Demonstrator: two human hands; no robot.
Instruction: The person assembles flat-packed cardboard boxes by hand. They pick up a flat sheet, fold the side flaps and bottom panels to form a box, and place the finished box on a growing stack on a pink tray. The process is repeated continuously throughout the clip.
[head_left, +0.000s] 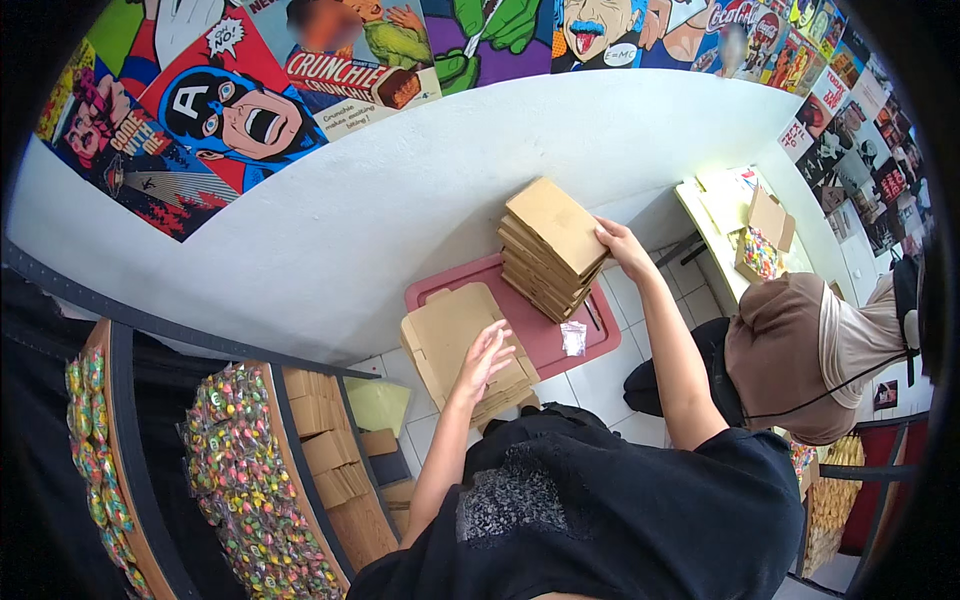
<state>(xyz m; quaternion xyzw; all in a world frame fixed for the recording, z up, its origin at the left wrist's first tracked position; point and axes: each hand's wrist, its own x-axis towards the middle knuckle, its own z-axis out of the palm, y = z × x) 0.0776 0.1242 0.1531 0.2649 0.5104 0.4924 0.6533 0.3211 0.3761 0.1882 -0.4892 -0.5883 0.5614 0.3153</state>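
A tall stack of folded brown cardboard boxes (540, 255) stands on a low pink table (445, 285), near the white wall. My right hand (622, 248) grips the right edge of the top cardboard box (555, 222), its fingertips partly hidden by the edge. Left of the stack lies a pile of flat, unfolded cardboard box blanks (455, 325). Over those blanks hovers my left hand (485, 362), fingers apart and nothing in it. A small clear packet (573, 338) rests at the table's right side, beside a thin dark tool (594, 314).
Shelves of bagged colourful sweets (250, 480) and stacked cartons (330, 455) stand at the left. At the right, a person (790, 350) sits near a pale table (708, 225) bearing an open box of sweets (762, 250). Bright posters (240, 110) cover the upper wall.
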